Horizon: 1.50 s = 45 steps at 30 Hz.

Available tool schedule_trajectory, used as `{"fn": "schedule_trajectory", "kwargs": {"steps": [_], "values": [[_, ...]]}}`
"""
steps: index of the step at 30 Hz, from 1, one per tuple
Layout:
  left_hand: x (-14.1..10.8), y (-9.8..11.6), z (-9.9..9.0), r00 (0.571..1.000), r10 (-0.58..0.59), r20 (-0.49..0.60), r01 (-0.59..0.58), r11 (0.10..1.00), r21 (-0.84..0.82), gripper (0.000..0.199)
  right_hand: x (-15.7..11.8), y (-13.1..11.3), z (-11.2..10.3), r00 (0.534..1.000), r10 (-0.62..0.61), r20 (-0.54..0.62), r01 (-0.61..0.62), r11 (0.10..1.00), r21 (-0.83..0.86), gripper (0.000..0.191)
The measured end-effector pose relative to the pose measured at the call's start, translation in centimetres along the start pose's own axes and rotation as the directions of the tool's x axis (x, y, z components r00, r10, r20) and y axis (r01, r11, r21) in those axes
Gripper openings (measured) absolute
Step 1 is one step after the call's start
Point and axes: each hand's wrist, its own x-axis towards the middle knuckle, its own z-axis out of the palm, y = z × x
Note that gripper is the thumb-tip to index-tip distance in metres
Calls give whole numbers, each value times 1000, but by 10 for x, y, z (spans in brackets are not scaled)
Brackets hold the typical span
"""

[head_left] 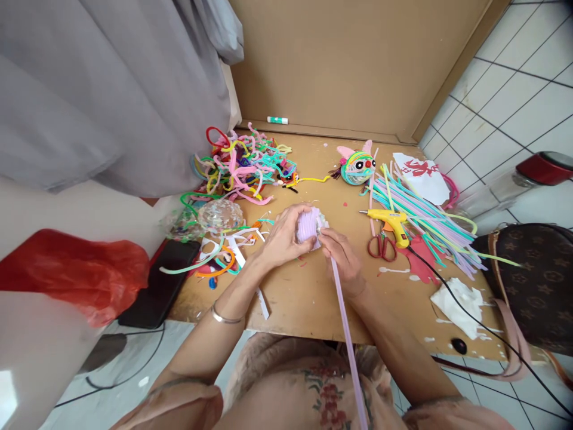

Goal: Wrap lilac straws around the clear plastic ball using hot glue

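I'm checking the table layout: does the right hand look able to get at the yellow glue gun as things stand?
Probably yes: nothing tall stands between the right hand and the yellow glue gun, and the scissors lie low, though the hand may have to release the lilac strip.

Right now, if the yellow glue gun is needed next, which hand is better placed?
Right hand, I'd say: it is nearer the yellow glue gun, though it would likely have to release the lilac strip. The left hand holds the lilac-wrapped piece, farther from the gun.
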Motion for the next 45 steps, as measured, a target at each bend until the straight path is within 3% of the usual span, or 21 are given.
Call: {"fn": "schedule_trajectory", "kwargs": {"steps": [5, 45], "values": [[-1, -2, 1, 1000, 13, -1, -13, 1000, 4, 54, 3, -1, 0, 999, 2, -42, 0, 998, 57, 34], [-1, 0, 0, 1000, 27, 3, -27, 1000, 1, 56, 4, 1, 0, 998, -40, 39, 34, 989, 141, 32]]}}
